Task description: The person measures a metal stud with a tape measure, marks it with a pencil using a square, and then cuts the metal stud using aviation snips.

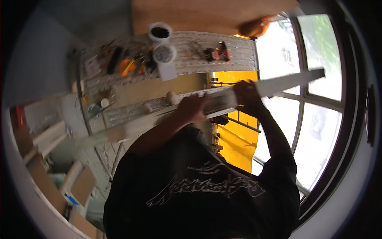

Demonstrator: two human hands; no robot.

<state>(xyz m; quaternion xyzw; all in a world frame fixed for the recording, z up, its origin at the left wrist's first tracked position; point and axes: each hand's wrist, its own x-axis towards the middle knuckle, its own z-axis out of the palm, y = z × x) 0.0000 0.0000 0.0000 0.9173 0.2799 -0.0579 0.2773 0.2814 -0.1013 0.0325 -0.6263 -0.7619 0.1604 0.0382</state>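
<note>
A long pale board (284, 82) runs slantwise across my front, from the lower left up to the window at the right. My right hand (247, 96) is closed over the board right of its middle, fingers wrapped on its far edge. Farther left, my left hand (193, 108) is closed on the same board; motion smears its fingers a little. The board's left end is blurred. Beneath it lies a perforated metal shelf (227, 114), partly hidden by the board and my arms.
On the perforated rack (191, 67) beyond stand a white bucket of dark bits (160, 32) and a tub of small grey pieces (164, 54). A red-and-black power tool (223, 51) and an orange tool (127, 66) lie there. Windows (278, 51) and a yellow sheet (238, 139) are right.
</note>
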